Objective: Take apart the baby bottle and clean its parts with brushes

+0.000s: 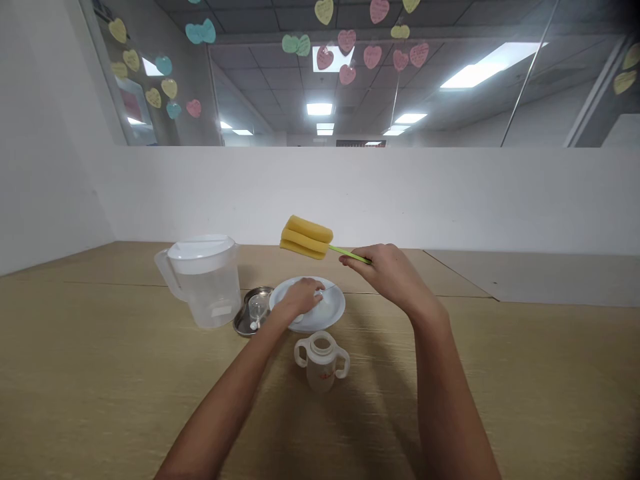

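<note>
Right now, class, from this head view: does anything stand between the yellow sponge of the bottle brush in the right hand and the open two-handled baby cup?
Yes: seen from here, the left hand on the white plate lies between the yellow sponge and the two-handled baby cup. The cup's mouth is uncovered.

The left hand (299,298) hides whatever it touches on the plate (333,301). The left forearm (220,413) and right forearm (450,413) run off the bottom edge. The red print on the cup (321,373) and the writing on the paper hearts (373,57) are too small to read.
</note>
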Motion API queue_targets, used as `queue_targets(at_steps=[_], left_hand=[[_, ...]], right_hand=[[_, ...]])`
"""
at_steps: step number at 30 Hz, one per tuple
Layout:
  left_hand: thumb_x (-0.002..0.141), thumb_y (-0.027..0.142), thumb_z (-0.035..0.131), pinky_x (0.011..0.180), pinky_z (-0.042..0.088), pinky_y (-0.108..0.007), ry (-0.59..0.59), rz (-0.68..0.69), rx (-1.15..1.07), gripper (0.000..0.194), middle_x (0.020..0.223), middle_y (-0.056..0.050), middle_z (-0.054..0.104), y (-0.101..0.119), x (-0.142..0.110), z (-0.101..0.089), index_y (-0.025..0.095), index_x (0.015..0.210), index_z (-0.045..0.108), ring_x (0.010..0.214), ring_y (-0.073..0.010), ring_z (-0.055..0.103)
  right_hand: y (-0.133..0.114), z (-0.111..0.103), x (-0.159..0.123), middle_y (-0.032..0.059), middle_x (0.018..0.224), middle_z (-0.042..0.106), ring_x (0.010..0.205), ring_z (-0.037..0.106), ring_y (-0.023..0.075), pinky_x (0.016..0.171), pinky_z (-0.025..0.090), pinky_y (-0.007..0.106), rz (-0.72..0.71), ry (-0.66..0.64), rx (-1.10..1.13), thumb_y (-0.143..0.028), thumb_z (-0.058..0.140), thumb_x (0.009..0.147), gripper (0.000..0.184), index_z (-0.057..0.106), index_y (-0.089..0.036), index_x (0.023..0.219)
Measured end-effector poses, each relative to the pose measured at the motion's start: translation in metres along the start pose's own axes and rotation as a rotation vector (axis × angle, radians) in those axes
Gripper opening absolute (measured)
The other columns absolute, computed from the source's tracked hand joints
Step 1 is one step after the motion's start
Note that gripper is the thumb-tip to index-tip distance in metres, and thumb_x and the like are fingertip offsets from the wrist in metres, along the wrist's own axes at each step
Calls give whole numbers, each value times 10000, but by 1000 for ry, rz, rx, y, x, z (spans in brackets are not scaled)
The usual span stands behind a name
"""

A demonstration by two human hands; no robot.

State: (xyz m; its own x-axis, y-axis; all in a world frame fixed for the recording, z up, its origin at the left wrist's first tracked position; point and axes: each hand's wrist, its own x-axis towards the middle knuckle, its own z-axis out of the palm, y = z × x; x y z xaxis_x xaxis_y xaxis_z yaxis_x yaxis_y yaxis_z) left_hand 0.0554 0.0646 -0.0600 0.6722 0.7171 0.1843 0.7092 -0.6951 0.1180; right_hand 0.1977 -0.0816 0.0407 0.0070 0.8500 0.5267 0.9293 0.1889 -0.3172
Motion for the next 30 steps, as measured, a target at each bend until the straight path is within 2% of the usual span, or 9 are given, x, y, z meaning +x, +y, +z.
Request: queue_targets(at_steps=[5,10,13,16,20,22,24,26,30], left_hand=[[770,186,527,859,432,-297,-41,62,12,331,1141,-71,603,6,-1,24,193,1090,609,1037,-221,554],[735,130,531,780,448,-299,-14,48,53,231,975,-90,659,7,1,21,158,920,666,918,-228,597],[751,193,531,710,447,-283,37,22,59,177,879,-86,676,3,0,2,161,849,675,821,-213,612],[812,285,462,657,431,-276,123,-8,56,248,851,-90,679,-6,-9,-34,156,839,672,750,-197,609],[843,398,411,619,415,-258,406,-67,-38,357,803,-64,687,-16,-38,-87,163,813,678,704,-178,603],[824,424,446,629,420,-257,528,-93,-68,349,775,-48,690,-16,-53,-106,170,796,683,694,-175,606],[809,414,483,645,437,-249,636,-94,-134,314,769,-33,692,-10,-64,-117,172,800,683,697,-166,612],[801,392,509,669,461,-236,709,-51,-225,278,798,-21,693,-2,-70,-122,177,835,681,719,-154,619],[789,362,544,697,492,-231,734,46,-321,246,850,-24,689,12,-72,-124,178,883,678,748,-144,625]], right_hand=[[-3,-1,-1,-19,498,429,504,282,99,496,186,247,1,-4,16,-438,433,857,390,507,-172,582],[-5,-1,0,-8,521,457,516,307,106,501,191,250,-13,-20,13,-445,411,863,397,515,-171,596],[0,0,0,-15,511,421,510,291,106,501,192,247,37,-18,-18,-435,429,853,387,455,-176,567],[10,2,2,-21,496,392,490,276,103,491,189,248,121,-31,-59,-414,452,835,378,398,-180,543],[26,4,5,-16,492,395,465,294,104,479,192,252,226,-73,-105,-406,444,829,373,386,-184,535],[32,7,7,-9,502,410,463,308,109,477,197,253,260,-90,-133,-399,436,832,363,397,-186,541],[33,9,8,-9,503,406,461,307,109,479,199,255,275,-112,-159,-385,444,830,355,394,-188,539],[30,11,9,-12,504,398,463,304,106,480,202,253,233,-152,-139,-376,453,830,356,386,-187,536],[19,13,9,-8,533,418,474,292,93,482,209,244,77,-191,-44,-388,438,851,385,382,-176,534]])
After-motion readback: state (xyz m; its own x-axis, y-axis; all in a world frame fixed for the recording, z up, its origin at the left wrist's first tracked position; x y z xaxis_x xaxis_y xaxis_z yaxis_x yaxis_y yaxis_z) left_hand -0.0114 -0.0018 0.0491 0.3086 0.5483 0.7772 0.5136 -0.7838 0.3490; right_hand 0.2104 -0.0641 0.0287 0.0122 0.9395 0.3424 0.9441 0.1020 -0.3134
